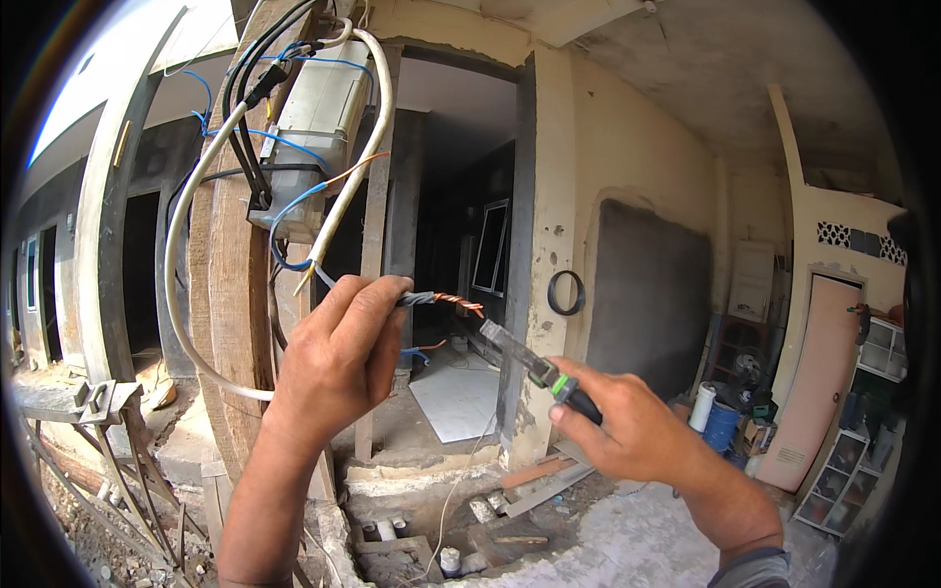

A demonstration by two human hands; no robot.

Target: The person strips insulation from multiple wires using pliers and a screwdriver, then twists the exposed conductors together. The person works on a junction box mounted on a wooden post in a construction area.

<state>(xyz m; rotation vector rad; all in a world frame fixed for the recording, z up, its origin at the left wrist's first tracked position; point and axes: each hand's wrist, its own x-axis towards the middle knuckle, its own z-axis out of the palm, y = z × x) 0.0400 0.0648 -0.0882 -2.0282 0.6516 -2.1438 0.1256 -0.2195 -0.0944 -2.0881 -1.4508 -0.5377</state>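
My left hand (338,343) is closed in a pinch on a grey insulated wire (420,299), held roughly level. Bare copper strands (455,300), twisted together, stick out of the wire to the right. In my right hand (627,421) is a pair of pliers (520,355) with black and green handles. The pliers' jaw tips point up and left, right by the copper end; whether they touch it I cannot tell. Above my left hand, a blue wire (292,204) with a bared copper tip loops out from a thick white cable (380,127).
A clear-covered electric meter box (328,103) hangs on a wooden post (218,294), with black and white cables around it. Behind is a doorway with a white floor tile (456,402). Pipes and boards lie low ahead. A blue drum (722,426) stands at the right.
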